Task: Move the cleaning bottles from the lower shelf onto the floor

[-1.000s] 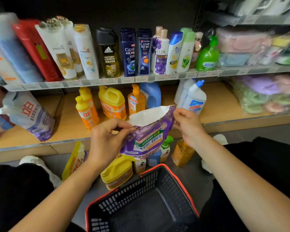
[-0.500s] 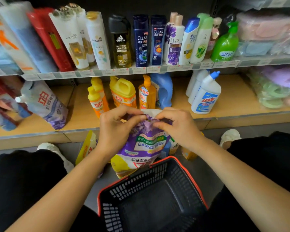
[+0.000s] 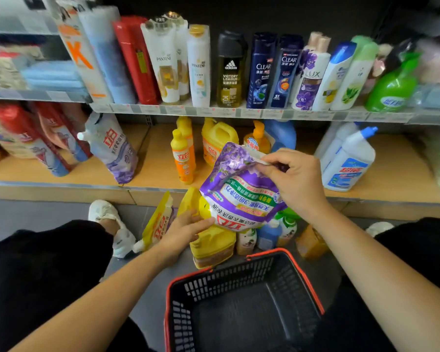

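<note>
A: Pouch position?
B: Purple pouch [image 3: 241, 196] hung over the floor bottles [image 3: 266, 237], before the lower shelf [image 3: 158, 168]; right hand [image 3: 297, 179] pinched its top seam, left hand [image 3: 184, 228] lay flat-fingered under its base.
A: Handling?
B: Judged soft, saggy, liquid-heavy; support the base, grip the seam

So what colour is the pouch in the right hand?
The detergent pouch is purple with flower print and a green label band; head view.

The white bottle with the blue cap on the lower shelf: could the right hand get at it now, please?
Probably not yet: the right hand is pinching the purple pouch. Once free, likely yes; the white bottle stands beyond it at the front of the shelf, nothing between.
</note>
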